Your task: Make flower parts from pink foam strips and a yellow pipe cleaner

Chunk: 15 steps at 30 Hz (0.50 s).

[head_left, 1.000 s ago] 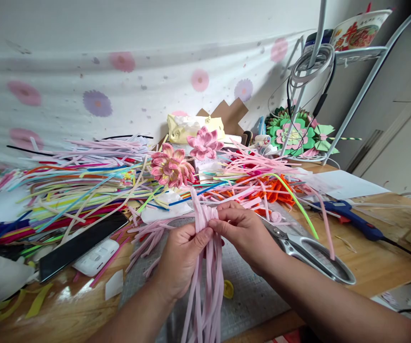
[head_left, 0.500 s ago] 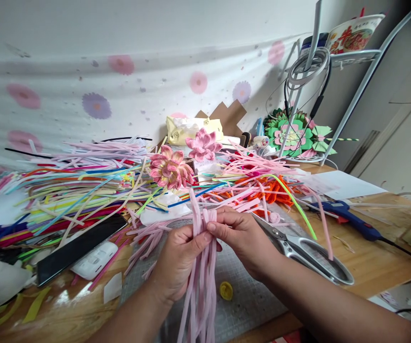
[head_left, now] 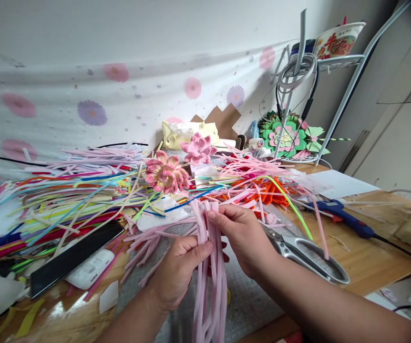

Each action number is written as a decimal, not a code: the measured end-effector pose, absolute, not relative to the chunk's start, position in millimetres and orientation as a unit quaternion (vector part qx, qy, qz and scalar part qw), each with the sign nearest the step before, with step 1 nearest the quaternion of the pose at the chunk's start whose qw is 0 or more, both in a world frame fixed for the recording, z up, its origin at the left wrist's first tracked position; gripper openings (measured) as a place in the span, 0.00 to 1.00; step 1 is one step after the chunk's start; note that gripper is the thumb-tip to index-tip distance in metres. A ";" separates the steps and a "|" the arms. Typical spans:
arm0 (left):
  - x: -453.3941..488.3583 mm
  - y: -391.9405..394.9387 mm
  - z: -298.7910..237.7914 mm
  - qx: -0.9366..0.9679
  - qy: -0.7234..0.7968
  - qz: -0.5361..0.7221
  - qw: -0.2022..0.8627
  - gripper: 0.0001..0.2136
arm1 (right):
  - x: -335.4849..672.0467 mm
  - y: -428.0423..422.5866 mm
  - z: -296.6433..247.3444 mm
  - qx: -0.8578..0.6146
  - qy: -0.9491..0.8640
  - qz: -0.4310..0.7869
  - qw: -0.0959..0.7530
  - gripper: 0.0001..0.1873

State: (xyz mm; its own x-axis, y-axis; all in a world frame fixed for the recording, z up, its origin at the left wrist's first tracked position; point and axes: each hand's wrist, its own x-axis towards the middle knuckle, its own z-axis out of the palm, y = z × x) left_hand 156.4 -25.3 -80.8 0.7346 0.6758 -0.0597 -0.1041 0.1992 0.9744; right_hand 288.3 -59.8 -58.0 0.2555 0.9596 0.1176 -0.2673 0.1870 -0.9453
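A bundle of pale pink pipe cleaners [head_left: 210,281] hangs upright over the grey cutting mat [head_left: 248,297]. My left hand [head_left: 177,271] is closed round the bundle a little below its top. My right hand [head_left: 239,236] pinches the top ends of the same bundle, fingers pressed together. Loose pink pipe cleaners [head_left: 148,240] lie on the mat just left of my hands. Two finished pink pipe-cleaner flowers [head_left: 166,172] stand behind the bundle.
A heap of coloured pipe cleaners [head_left: 69,195] fills the left and back. Large scissors [head_left: 303,252] lie right of my hands, a blue glue gun [head_left: 337,212] beyond. A black phone [head_left: 71,257] and white device [head_left: 91,269] sit left. A metal rack [head_left: 334,85] stands back right.
My left hand has slid down the bundle while my right hand stays pinching the top. The bundle stands a little higher, and the view has shifted slightly right.
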 end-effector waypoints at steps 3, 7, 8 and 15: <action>155.8 -23.2 -83.6 0.594 0.249 0.275 0.714 0.11 | 287.6 -60.9 -58.8 -0.446 -0.378 0.484 0.651 0.13; 157.5 -21.8 -84.4 0.604 0.254 0.279 0.702 0.11 | 286.8 -63.3 -56.8 -0.432 -0.364 0.501 0.655 0.13; 157.9 -21.8 -84.8 0.605 0.252 0.278 0.702 0.12 | 286.1 -63.9 -56.0 -0.424 -0.362 0.503 0.661 0.13; 158.7 -24.2 -91.4 0.616 0.252 0.302 0.683 0.13 | 282.0 -65.2 -56.0 -0.364 -0.342 0.530 0.686 0.09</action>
